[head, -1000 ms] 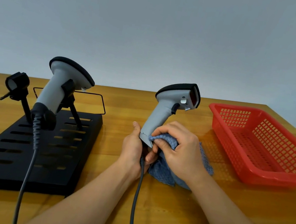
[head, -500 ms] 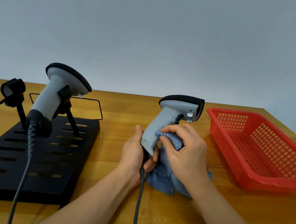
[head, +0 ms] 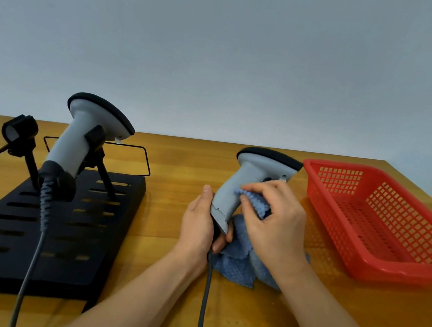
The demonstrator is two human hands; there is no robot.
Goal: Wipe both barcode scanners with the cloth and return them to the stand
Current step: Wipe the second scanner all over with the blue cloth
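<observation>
With the left hand (head: 199, 225) gripping only the scanner (head: 246, 179) base and the right hand (head: 276, 221) pinching the cloth (head: 238, 263), hard rubbing could twist it loose.

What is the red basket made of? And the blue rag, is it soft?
The red basket looks like glossy molded plastic: shiny rim, neat grid holes. The blue cloth looks like soft woven fabric, perhaps microfiber: bumpy texture, and it crumples in folds under the right hand.

A stand (head: 27, 241) with one scanner (head: 82, 139) sits at the table's (head: 175, 162) left edge; a basket (head: 386, 227) sits at the right edge.
</observation>
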